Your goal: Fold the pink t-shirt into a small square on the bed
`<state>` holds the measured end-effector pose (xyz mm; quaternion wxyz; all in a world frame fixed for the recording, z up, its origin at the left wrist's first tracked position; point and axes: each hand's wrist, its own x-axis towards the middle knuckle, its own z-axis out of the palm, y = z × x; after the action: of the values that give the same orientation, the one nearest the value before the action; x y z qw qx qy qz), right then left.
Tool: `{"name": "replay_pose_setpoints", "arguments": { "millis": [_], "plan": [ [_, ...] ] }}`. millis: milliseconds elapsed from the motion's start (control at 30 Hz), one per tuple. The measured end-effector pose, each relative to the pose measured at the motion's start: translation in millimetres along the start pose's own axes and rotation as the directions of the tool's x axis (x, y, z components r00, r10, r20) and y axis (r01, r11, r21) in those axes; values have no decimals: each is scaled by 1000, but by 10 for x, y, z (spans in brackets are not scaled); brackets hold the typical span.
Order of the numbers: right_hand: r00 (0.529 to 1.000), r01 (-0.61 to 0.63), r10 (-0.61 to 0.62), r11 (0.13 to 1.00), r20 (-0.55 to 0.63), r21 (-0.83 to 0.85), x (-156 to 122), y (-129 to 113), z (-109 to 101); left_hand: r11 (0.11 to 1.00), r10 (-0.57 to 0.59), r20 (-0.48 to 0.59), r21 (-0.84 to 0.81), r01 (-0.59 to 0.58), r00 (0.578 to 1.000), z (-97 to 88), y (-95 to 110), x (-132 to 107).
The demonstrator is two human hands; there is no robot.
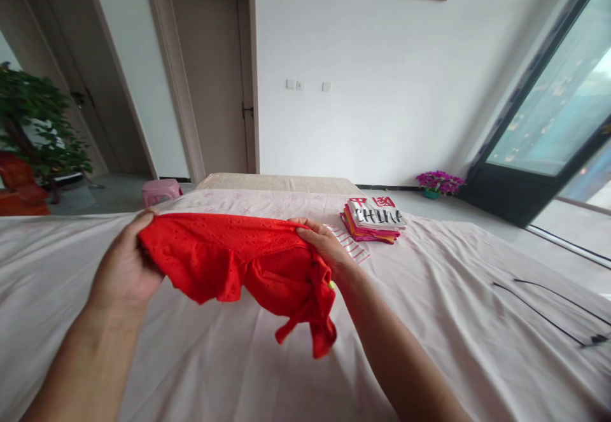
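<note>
A red garment with ruffled edges and a small eyelet pattern (224, 250) is stretched between my two hands above the covered table. My left hand (126, 269) grips its left end, thumb on top. At the upper right edge, my right hand (322, 240) pinches the cloth between thumb and fingers. The lower part hangs loose, with a strap-like strip and a ruffle dangling at the right. Which kind of garment it is, I cannot tell. Beyond my right hand lies a stack of folded clothes (375, 221), topped by a white piece lettered "CHINA".
A pale, wrinkled cloth (429, 320) covers the table. Red-and-white striped fabric (351, 244) lies beside the stack. Thin black cords or wires (544, 314) rest at the right. Behind the table are a pink stool (162, 189) and a pot of purple flowers (439, 183).
</note>
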<state>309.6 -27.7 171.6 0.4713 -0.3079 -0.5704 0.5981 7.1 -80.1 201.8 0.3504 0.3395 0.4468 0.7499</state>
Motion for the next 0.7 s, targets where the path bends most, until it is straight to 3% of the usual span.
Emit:
{"name": "replay_pose_setpoints", "arguments": {
  "millis": [67, 133, 200, 267, 333, 400, 467, 533, 600, 667, 700],
  "plan": [
    [994, -21, -14, 950, -109, -311, 40, 135, -102, 997, -38, -15, 60, 39, 999, -41, -210, 73],
    [975, -52, -104, 752, -196, -657, 62, 290, -180, 977, -5, -8, 214, 6, 1000, -66, -425, 125],
    [965, -35, -209, 493, -157, -869, 57, 382, -219, 917, 79, 56, 387, -95, 995, -68, -591, 149],
    [971, 40, -234, 333, -41, -942, 31, 387, -214, 856, 62, 192, 495, -151, 979, -44, -687, 136],
    [977, 150, -186, 268, 102, -952, -1, 345, -177, 820, -79, 346, 555, -136, 935, -1, -737, 83],
    [965, 257, -103, 218, 239, -942, -27, 317, -127, 800, -226, 471, 589, -113, 853, 46, -788, 2],
    [947, 321, -54, 139, 316, -937, -41, 337, -81, 783, -304, 553, 609, -128, 776, 83, -867, -81],
    [951, 309, -49, 63, 307, -949, -39, 390, -49, 755, -317, 592, 630, -181, 741, 109, -957, -143],
    [969, 241, -67, 32, 239, -970, -31, 423, -29, 718, -296, 610, 650, -250, 735, 135, -1017, -183],
    [983, 156, -112, 91, 146, -983, -33, 394, -4, 693, -258, 630, 648, -314, 732, 179, -1008, -220],
    [984, 127, -145, 170, 103, -977, -43, 351, 17, 687, -229, 643, 639, -347, 731, 212, -975, -248]
  ]
}}
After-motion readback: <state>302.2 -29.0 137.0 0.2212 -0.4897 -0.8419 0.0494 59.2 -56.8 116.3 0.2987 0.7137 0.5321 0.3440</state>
